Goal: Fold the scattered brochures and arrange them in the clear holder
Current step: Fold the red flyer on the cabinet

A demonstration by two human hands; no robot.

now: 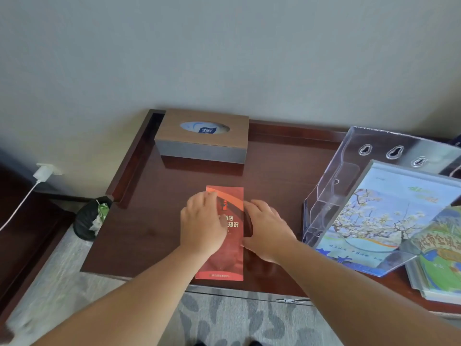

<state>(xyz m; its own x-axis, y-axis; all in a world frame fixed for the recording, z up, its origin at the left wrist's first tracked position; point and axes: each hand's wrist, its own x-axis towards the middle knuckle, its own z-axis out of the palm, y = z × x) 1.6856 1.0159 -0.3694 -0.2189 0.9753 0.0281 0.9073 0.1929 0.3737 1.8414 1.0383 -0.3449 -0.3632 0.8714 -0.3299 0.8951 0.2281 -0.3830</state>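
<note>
Red brochure (232,258) is our piece of work, lying lengthwise near the front edge of the dark wooden desk (149,221), which carries everything else. At the right, well apart from it, sits the clear holder (354,151) with a blue blossom-tree brochure (386,208) in it. More brochures (434,283) are stacked just beside the holder's front, and a wooden tissue box (202,146) stands at the back.

Our left hand (203,221) lies flat on the red sheet, fingers straight, pinning its left half. Our right hand (269,226) arches against the right edge. We cannot tell whether it pinches the paper or only touches it.

We judge the crease is being set. We should keep the left palm firm, square the edges first, then run the right fingers along the whole fold so it will slip into the holder flat
</note>
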